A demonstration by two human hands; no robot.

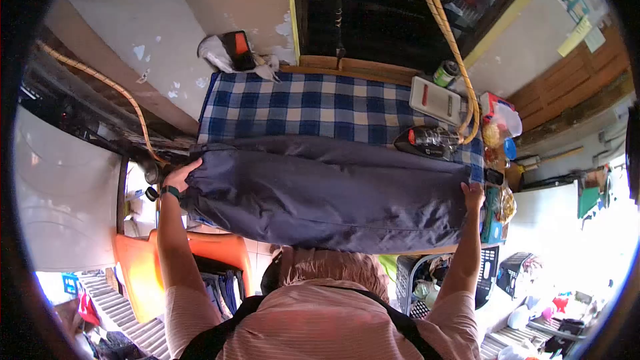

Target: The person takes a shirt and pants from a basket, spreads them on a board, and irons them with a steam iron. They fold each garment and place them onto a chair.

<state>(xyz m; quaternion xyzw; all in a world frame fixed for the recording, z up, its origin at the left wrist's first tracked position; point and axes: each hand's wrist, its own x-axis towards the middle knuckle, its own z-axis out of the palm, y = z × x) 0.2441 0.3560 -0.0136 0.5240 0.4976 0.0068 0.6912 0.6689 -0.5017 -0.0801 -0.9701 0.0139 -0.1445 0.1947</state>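
Observation:
A pair of dark grey-blue trousers (333, 190) lies stretched lengthwise over a blue-and-white checked cloth (293, 103), with wrinkles along it and its near side at the table edge. At its left, gathered end, my left hand (181, 177) grips the fabric; a dark band is on that wrist. My right hand (473, 196) is closed on the narrower right end, its fingers partly hidden. Beyond the trousers, on the right, a black clothes iron (427, 141) rests on the cloth, its cord wrapped in yellowish covering.
A white tray-like stand (435, 101) and a green can (445, 73) are at the back right. A white cloth with a black-and-orange object (241, 50) lies back left. An orange chair (140, 267) holding dark clothes stands near left, a basket (405, 280) below right.

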